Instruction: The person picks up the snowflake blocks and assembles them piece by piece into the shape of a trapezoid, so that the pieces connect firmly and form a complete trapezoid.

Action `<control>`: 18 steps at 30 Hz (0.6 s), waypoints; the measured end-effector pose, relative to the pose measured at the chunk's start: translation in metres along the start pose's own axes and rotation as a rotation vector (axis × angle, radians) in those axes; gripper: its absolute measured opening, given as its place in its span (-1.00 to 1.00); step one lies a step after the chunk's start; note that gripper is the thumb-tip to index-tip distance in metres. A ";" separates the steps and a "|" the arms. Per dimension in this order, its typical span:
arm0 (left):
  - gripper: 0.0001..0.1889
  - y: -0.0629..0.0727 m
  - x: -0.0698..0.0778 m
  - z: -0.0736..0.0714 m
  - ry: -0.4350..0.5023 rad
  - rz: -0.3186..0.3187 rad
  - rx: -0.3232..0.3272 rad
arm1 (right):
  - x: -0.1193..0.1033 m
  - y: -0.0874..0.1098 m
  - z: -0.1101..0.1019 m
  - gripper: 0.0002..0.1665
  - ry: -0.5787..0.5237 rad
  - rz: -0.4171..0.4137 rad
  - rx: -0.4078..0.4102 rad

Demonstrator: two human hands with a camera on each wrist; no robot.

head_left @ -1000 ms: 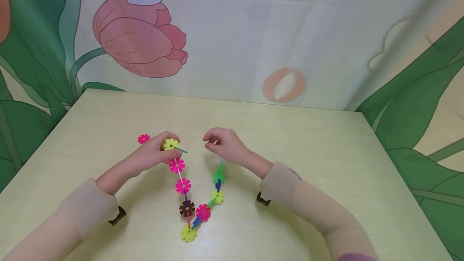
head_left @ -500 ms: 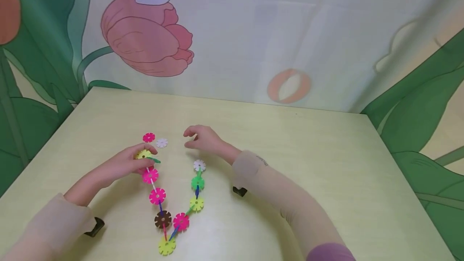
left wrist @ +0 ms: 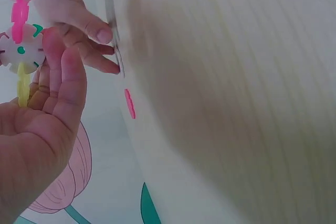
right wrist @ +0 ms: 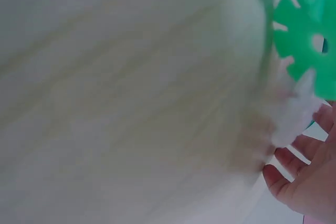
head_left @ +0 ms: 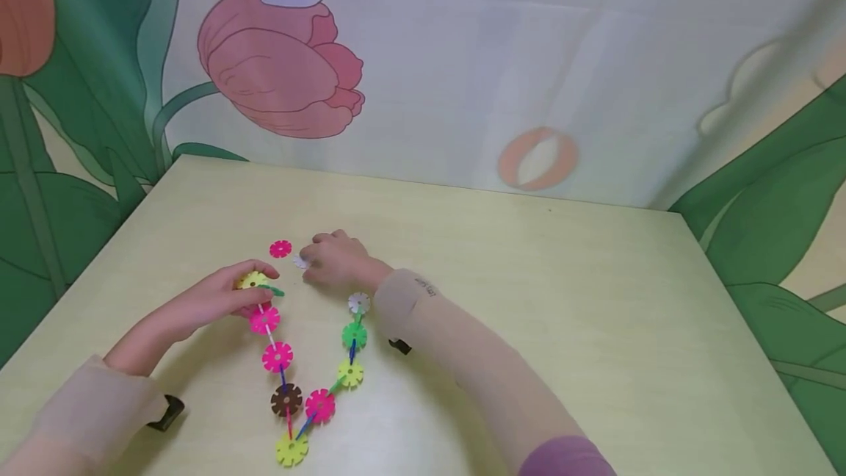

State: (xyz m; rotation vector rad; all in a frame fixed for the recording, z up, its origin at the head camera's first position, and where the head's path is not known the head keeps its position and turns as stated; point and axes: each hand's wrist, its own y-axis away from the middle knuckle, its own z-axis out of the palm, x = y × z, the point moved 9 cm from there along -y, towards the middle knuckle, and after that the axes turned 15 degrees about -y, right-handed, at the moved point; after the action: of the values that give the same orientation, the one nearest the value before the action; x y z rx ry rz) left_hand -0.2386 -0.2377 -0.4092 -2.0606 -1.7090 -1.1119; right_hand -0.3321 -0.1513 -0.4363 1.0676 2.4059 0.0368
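My left hand [head_left: 211,290] pinches a yellow notched disc [head_left: 252,280] at one end of a chain of flower-like plastic discs; a green disc stands edge-on beside it. Down from there run pink discs [head_left: 277,356], a brown disc [head_left: 286,400] and a yellow disc [head_left: 291,449] at the bottom bend. The other side climbs through pink, yellow and green discs [head_left: 354,335] to a white end disc [head_left: 359,304]. My right hand [head_left: 335,259] reaches down over a loose white disc [head_left: 300,261], fingertips right at its edge and partly covering it.
A loose pink disc [head_left: 280,249] lies just beyond the hands on the pale wooden table [head_left: 529,314]. Behind the table's far edge hangs a curtain [head_left: 429,79] printed with flowers and leaves. Dark wrist-camera pieces [head_left: 167,413] stick out below the sleeves.
My right hand has moved left from beside the chain's white end to the loose white disc. The left hand and the chain have shifted left in view, as the head view turned slightly.
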 end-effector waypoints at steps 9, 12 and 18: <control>-0.51 -0.008 0.014 0.000 -0.025 0.020 0.034 | 0.022 0.022 -0.011 -0.78 -0.010 0.028 0.073; -0.52 -0.014 0.022 0.001 -0.030 0.034 0.049 | 0.036 0.033 -0.016 -0.80 -0.024 0.047 0.067; -0.55 -0.027 0.045 0.006 -0.053 0.080 0.055 | 0.075 0.053 -0.028 -0.70 -0.142 0.096 0.052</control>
State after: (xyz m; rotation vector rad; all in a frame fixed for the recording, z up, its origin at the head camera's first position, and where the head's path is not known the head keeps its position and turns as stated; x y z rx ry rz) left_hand -0.2600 -0.1934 -0.3903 -2.1227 -1.6463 -0.9831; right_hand -0.3506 -0.0574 -0.4328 1.1684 2.2394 -0.0667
